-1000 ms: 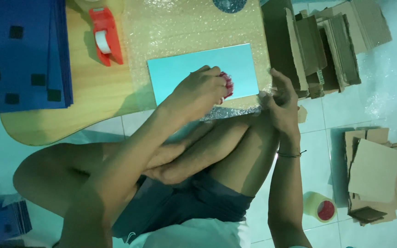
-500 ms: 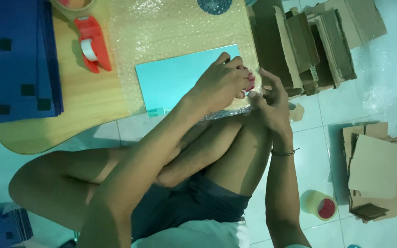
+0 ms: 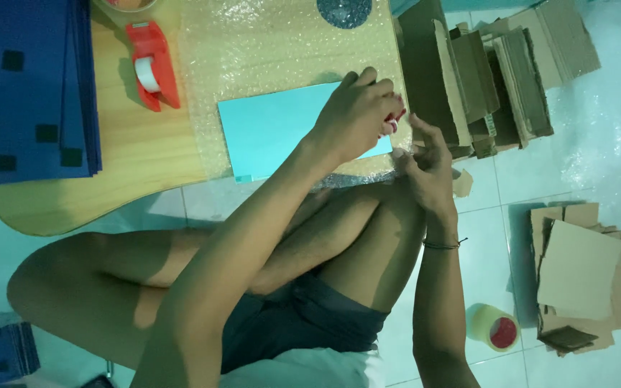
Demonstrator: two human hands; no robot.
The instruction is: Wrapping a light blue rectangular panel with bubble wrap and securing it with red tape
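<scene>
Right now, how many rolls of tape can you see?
2: a white roll in the red plastic tape dispenser on the wooden table, and a clear tape roll with red core on the tiled floor. Others may be hidden.

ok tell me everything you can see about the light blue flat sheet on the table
The light blue flat rectangular sheet looks like thin card or a slim box, plain and unmarked. It lies flat and slightly skewed on clear bubble wrap spread over the wooden table, near the table's front edge. The left hand rests on its right end, covering that corner; the right hand is just beside it.
</scene>
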